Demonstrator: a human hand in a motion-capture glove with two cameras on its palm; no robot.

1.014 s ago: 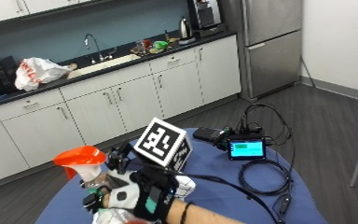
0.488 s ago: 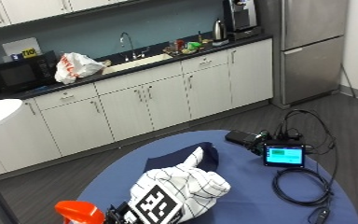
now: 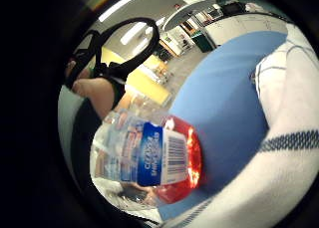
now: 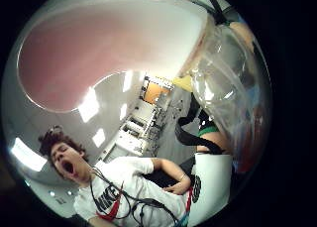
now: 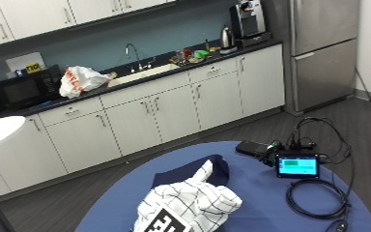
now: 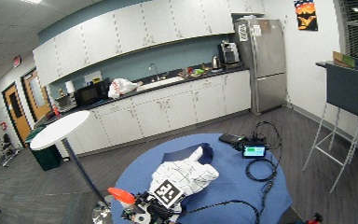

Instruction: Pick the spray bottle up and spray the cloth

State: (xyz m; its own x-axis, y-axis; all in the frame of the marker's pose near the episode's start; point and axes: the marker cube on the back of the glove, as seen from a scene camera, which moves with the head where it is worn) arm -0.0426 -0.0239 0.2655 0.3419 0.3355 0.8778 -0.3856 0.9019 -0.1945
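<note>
From the outside view, the cloth (image 5: 189,205) lies bunched on the blue table (image 5: 269,203), white checked fabric over a dark piece; hand and bottle are out of sight below the picture's edge.

The wide view shows the gloved hand (image 6: 147,212) at the table's near edge, holding the bottle (image 6: 122,196) up off the table just beside the cloth, probably to aim.

In the little-finger view the bottle (image 3: 149,158) sits close against the palm, cloth (image 3: 294,138) nearby on the table.

The thumb view shows the bottle's clear body beside a finger (image 4: 114,48) curled across it, so the hand grips it.
</note>
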